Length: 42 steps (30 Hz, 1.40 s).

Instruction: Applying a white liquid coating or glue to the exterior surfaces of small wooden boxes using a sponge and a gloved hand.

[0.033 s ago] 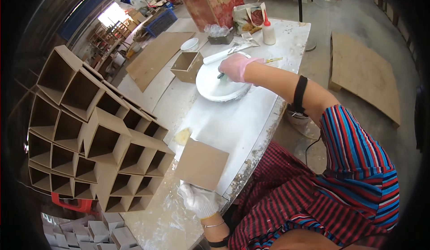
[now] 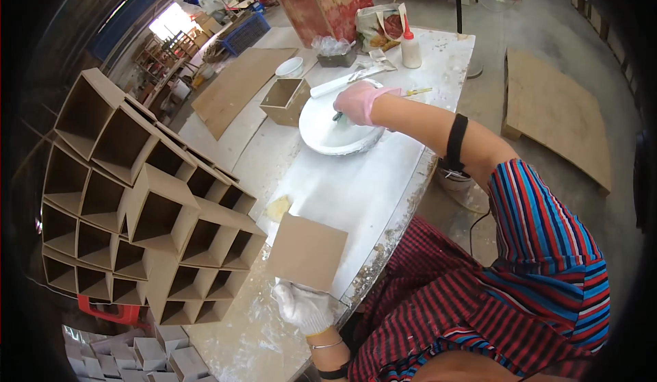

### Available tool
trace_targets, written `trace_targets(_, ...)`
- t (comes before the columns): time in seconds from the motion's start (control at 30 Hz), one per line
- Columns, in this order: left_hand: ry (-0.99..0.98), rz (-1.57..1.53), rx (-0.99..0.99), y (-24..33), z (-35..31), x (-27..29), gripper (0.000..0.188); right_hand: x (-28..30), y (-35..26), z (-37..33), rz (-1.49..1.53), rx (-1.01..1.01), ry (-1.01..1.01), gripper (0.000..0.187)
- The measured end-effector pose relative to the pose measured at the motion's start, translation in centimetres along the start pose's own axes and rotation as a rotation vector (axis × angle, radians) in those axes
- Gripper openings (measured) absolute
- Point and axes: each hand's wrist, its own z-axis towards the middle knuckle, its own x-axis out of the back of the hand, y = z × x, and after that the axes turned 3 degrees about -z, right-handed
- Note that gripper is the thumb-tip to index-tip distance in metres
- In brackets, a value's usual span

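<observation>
My right hand (image 2: 356, 103), in a pink glove, reaches over a round white basin (image 2: 342, 150). Its fingers are closed on a small dark green tool (image 2: 337, 116) that is mostly hidden and whose kind I cannot make out. White material lies inside the basin. Nearer to me, my left hand (image 2: 303, 308) wears a white knit glove. Its fingers are curled at the near edge of a square brown fiberboard piece (image 2: 308, 252), gripping it above the table. A pale yellow sponge-like lump (image 2: 278, 208) lies just beyond the board's far left corner.
A stack of open brown fiberboard boxes (image 2: 164, 211) rises along the table's left. On the white-stained table (image 2: 239, 344) stand a small open box (image 2: 286, 103), a white bowl (image 2: 289, 68), a red-capped bottle (image 2: 410, 50) and a bag (image 2: 378, 29). A large board (image 2: 558, 118) lies at right.
</observation>
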Motion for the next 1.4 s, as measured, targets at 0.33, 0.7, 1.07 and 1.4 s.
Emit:
trace_targets(0.33, -0.001, -0.122, 0.131, 0.2, 2.0, 4.9, 0.038, 1.1, 1.1, -1.1, 0.186, 0.045, 0.022, 0.041)
trace_targets(0.7, -0.195, -0.217, -0.017, -1.0, 4.2, 6.9, 0.040, 0.8, 2.4, -3.6, 1.113, -0.203, 0.251, 0.045)
trace_targets(1.07, -0.142, -0.269, -0.060, 0.2, 6.1, 0.4, 0.041, 0.4, -7.6, -10.9, 1.932, 0.238, 0.298, 0.043)
trace_targets(1.4, -0.001, 1.399, -0.551, 0.1, 5.2, -0.5, 0.042, 0.2, -20.0, -16.8, 0.945, 0.750, 0.817, 0.058)
